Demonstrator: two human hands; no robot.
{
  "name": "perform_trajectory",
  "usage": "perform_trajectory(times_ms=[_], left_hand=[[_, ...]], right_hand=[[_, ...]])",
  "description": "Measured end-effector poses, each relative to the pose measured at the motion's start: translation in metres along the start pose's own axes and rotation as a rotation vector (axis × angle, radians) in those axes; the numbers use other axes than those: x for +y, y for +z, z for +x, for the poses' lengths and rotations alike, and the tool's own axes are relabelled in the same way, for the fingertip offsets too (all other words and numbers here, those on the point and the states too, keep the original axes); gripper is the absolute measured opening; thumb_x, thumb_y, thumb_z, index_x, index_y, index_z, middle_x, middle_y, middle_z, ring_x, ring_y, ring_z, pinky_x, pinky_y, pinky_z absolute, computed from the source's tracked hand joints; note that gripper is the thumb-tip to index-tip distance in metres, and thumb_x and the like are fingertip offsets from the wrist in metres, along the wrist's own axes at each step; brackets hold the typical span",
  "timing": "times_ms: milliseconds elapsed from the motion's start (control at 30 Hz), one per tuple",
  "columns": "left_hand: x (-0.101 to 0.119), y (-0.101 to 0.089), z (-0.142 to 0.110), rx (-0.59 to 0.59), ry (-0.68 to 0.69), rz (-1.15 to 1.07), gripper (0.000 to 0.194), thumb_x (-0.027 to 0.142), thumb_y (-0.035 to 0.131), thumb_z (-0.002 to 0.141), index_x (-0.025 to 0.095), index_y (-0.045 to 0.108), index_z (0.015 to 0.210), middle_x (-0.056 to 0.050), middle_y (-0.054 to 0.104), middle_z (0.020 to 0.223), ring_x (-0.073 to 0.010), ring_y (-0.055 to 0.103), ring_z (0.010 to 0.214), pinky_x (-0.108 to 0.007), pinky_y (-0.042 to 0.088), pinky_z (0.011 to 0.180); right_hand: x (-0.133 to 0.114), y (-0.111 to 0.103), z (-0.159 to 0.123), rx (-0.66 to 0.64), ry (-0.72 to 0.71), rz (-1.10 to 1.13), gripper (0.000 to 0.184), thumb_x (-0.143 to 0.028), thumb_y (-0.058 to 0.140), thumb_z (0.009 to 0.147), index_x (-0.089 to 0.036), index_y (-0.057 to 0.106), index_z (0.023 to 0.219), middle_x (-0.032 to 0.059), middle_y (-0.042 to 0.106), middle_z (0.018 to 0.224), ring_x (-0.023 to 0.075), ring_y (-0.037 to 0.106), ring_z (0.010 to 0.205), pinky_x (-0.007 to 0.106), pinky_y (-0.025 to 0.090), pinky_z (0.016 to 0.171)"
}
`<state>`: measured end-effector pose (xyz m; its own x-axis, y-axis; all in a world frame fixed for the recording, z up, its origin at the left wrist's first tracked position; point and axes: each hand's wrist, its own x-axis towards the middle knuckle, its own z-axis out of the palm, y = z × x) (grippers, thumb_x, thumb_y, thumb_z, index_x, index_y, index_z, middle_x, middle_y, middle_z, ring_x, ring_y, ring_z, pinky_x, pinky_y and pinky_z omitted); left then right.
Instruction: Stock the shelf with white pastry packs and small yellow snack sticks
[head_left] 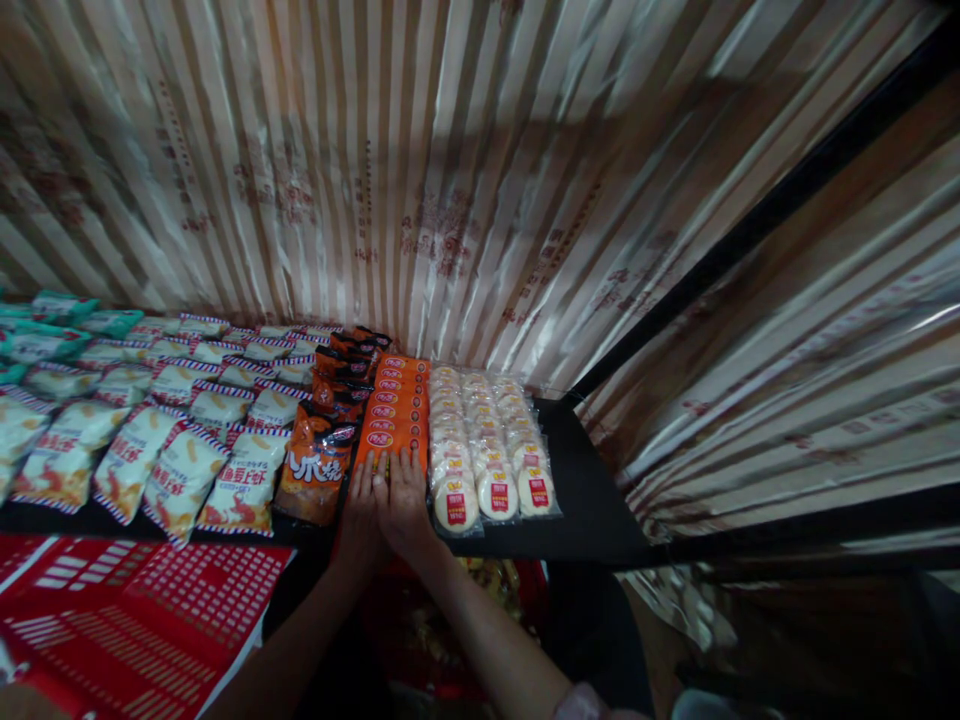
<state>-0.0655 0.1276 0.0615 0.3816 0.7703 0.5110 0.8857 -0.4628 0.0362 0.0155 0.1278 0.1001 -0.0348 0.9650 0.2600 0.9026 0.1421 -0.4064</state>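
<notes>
My left hand (364,510) and my right hand (403,503) lie side by side, touching, on the front end of a row of overlapping orange packets (388,405). Both have their fingers stretched out flat, and they cover part of the nearest packet. Just left of my left hand stands a dark orange snack bag (316,465), with several more like it behind. To the right of my right hand are three rows of round white cakes (497,493) in clear wrappers with red labels.
White snack bags (244,480) fill the left of the black shelf (585,480), with green bags (45,340) farther left. A red basket (142,610) sits below. A striped curtain (420,180) hangs behind, and a black pole (750,230) slants up at the right.
</notes>
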Motion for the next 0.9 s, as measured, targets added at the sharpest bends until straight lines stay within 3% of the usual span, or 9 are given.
perform_trajectory(times_ms=[367,667,900], left_hand=[[0.004,-0.009,0.005,-0.034,-0.002,0.040,0.059,0.025,0.050,0.083,0.016,0.038,0.140,-0.019,0.043,0.139,-0.0354,0.033,0.132,-0.050,0.034,0.104],[0.005,-0.010,0.003,-0.015,-0.030,0.002,0.060,0.024,0.044,0.087,0.022,0.029,0.144,-0.013,0.040,0.143,-0.0294,0.034,0.133,-0.049,0.030,0.107],[0.005,-0.009,0.003,-0.007,-0.016,0.008,0.061,0.025,0.048,0.084,0.019,0.032,0.143,-0.015,0.039,0.143,-0.0322,0.032,0.134,-0.049,0.030,0.107]], right_hand=[[-0.004,-0.007,0.001,-0.009,0.036,-0.010,0.046,-0.027,0.038,0.092,-0.009,0.048,0.133,0.0171,0.045,0.139,0.0308,0.026,0.137,0.051,0.023,0.110],[-0.005,-0.005,0.003,0.010,0.057,-0.067,0.045,-0.027,0.039,0.093,-0.012,0.047,0.134,0.0181,0.041,0.142,0.0320,0.024,0.138,0.053,0.023,0.108],[-0.004,-0.005,0.004,-0.001,0.046,-0.060,0.046,-0.029,0.039,0.093,-0.011,0.047,0.134,0.0182,0.042,0.141,0.0299,0.025,0.138,0.050,0.023,0.110]])
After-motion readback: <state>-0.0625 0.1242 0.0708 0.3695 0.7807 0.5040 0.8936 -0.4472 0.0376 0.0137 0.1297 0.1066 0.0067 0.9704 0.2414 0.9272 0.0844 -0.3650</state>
